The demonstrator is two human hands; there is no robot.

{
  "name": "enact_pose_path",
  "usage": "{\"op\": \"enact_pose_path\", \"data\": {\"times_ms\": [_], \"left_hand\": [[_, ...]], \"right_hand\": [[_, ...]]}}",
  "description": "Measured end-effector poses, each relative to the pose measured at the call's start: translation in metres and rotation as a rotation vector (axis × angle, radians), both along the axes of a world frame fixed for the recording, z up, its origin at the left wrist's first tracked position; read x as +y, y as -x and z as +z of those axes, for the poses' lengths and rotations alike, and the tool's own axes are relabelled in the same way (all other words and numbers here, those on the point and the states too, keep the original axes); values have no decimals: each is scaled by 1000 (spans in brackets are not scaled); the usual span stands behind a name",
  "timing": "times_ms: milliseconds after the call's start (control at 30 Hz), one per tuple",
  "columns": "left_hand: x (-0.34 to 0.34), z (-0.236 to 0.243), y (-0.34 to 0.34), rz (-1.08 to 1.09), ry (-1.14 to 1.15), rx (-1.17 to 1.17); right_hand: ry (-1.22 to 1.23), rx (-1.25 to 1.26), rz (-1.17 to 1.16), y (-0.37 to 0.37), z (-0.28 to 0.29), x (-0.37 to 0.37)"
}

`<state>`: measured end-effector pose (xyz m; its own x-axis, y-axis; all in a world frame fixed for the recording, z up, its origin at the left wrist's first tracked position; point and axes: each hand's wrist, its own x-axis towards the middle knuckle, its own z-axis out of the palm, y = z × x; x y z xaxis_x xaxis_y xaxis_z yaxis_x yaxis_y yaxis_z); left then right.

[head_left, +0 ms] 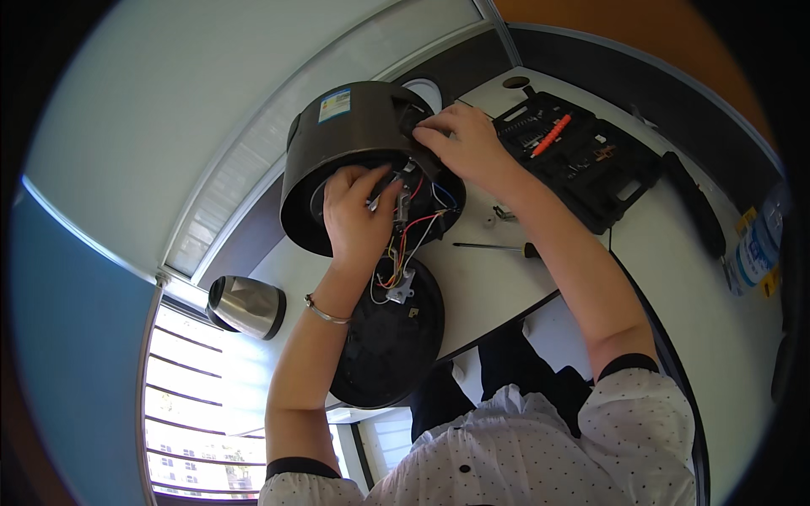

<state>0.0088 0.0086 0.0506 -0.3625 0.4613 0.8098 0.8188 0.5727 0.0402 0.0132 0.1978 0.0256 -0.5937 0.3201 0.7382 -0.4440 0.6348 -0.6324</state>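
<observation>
A dark, round appliance housing (342,135), like an electric cooker's, lies on its side with its open underside toward me. Wires and metal parts show inside. My left hand (359,207) reaches into that opening, fingers bent in a pinch beside a small shiny metal piece; exactly what they hold is hidden. At the housing's upper right, my right hand (464,143) grips the edge by a recess, with its fingertips partly out of sight. The black round base cover (384,354) lies nearer me, joined to the inside by several coloured wires (405,240).
A screwdriver (498,247) lies under my right forearm, near small metal parts (503,213). Beyond is an open black tool case (591,160) with a red-orange pen-shaped tool (552,135). A steel kettle (249,306) stands left; a bottle (755,253) is far right.
</observation>
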Motion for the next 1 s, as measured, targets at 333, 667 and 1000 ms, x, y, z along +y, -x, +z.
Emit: {"op": "enact_pose_path", "data": {"times_ms": [333, 667, 1000], "left_hand": [[20, -6, 7, 28, 12, 96], [25, -10, 3, -14, 40, 92], [21, -8, -6, -58, 110, 121]], "right_hand": [[-6, -84, 350, 9, 5, 15], [-163, -31, 429, 15, 8, 26], [-78, -51, 350, 12, -1, 23]]}}
